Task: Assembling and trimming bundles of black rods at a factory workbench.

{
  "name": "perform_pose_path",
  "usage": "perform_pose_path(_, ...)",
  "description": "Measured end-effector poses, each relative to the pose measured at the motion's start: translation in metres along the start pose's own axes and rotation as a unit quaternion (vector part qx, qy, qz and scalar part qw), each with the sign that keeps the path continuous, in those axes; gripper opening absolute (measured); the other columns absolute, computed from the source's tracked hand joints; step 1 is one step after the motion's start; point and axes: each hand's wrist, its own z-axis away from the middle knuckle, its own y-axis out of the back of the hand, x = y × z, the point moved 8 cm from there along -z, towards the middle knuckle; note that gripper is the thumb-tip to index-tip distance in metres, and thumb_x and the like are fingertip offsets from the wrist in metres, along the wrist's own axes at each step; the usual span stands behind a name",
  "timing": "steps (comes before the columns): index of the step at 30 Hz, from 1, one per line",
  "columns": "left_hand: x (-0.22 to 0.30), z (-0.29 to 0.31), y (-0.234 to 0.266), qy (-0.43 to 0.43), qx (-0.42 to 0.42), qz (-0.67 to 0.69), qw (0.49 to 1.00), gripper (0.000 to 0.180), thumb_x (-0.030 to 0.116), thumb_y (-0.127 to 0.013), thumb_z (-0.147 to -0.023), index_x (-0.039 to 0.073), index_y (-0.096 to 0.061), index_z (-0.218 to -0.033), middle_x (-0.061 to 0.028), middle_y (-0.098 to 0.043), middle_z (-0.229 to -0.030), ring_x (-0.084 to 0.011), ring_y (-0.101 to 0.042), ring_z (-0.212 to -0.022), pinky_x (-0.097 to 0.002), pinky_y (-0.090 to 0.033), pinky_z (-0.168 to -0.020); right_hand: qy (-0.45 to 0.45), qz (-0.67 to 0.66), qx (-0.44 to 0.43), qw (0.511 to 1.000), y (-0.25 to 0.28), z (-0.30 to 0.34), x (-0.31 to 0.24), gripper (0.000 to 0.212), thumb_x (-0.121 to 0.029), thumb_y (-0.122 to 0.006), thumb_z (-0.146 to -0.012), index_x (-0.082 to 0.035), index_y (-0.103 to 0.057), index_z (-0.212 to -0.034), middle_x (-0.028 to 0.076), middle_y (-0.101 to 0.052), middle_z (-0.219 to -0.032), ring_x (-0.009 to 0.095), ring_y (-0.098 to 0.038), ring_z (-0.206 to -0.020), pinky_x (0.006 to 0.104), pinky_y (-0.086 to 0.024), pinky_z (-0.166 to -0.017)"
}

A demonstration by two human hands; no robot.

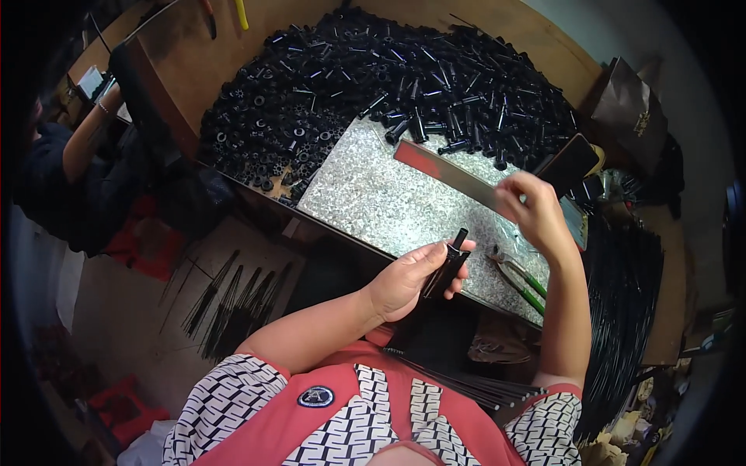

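My left hand [412, 281], at the near edge of the speckled board, is closed round a slim black tubular part [443, 277]. A narrower black rod [461, 238] juts from its upper end. My right hand [532, 206] is raised over the board's right side, its fingers pinched together and slightly blurred. A shiny flat metal strip [447, 175] slants across the board and meets those fingers; whether they grip it or something small is hidden. Below that hand lie green-handled pliers [521, 281] on the board.
A large heap of black tubular parts [420, 74] and small ring-shaped pieces [256, 132] banks behind the speckled board [350, 186]. A dark phone-like slab [566, 165] stands at right, near a bundle of long black rods [622, 303]. Another person's arm [84, 144] shows at far left.
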Motion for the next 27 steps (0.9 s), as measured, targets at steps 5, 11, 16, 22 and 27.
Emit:
perform_pose_path(5,0.003,-0.001,0.004,-0.025,0.076,-0.102,0.992,0.045,0.035,-0.032,-0.104,0.003,-0.044,-0.134,-0.0043,-0.059,-0.098,-0.0099,-0.057,-0.084,-0.0251,-0.049,-0.079,0.112,0.090,0.018,0.989,-0.041,-0.074,0.021,0.013,-0.003,-0.065,-0.082,-0.003,-0.067,-0.094,0.011,-0.058,-0.087,0.024,-0.061,-0.081,0.0334,-0.050,-0.071)
perform_pose_path(11,0.003,0.001,0.004,-0.035,0.090,-0.109,0.989,0.046,0.037,-0.034,-0.104,0.003,-0.046,-0.133,-0.0029,-0.059,-0.095,-0.0083,-0.057,-0.082,-0.0244,-0.050,-0.077,0.113,0.281,-0.041,0.952,-0.086,-0.108,0.031,0.025,-0.003,-0.065,-0.076,-0.011,-0.071,-0.099,0.009,-0.060,-0.097,0.028,-0.058,-0.099,0.0376,-0.049,-0.085)
perform_pose_path(16,0.004,0.001,0.001,-0.037,0.082,-0.114,0.989,0.046,0.037,-0.035,-0.104,0.004,-0.047,-0.133,-0.0027,-0.059,-0.095,-0.0078,-0.056,-0.082,-0.0240,-0.050,-0.077,0.107,0.130,0.049,0.984,-0.054,-0.093,0.022,0.021,-0.006,-0.067,-0.079,-0.005,-0.065,-0.099,0.007,-0.057,-0.089,0.023,-0.059,-0.085,0.0330,-0.050,-0.078)
perform_pose_path(22,0.001,0.000,-0.001,-0.032,0.081,-0.125,0.988,0.046,0.037,-0.035,-0.104,0.004,-0.047,-0.133,-0.0025,-0.059,-0.095,-0.0077,-0.056,-0.082,-0.0237,-0.050,-0.076,-0.076,-0.404,-0.042,0.911,-0.038,-0.043,0.022,0.022,-0.010,-0.061,-0.092,0.000,-0.057,-0.111,0.007,-0.064,-0.106,0.011,-0.061,-0.093,0.0274,-0.051,-0.084)
perform_pose_path(27,-0.001,-0.001,-0.003,-0.037,0.102,-0.117,0.987,0.045,0.038,-0.040,-0.102,0.004,-0.049,-0.130,-0.0018,-0.057,-0.090,-0.0056,-0.053,-0.075,-0.0207,-0.049,-0.071,-0.098,-0.527,-0.051,0.843,-0.032,-0.004,0.011,0.032,-0.014,-0.058,-0.094,0.001,-0.052,-0.122,0.013,-0.064,-0.109,0.019,-0.065,-0.098,0.0317,-0.053,-0.089)
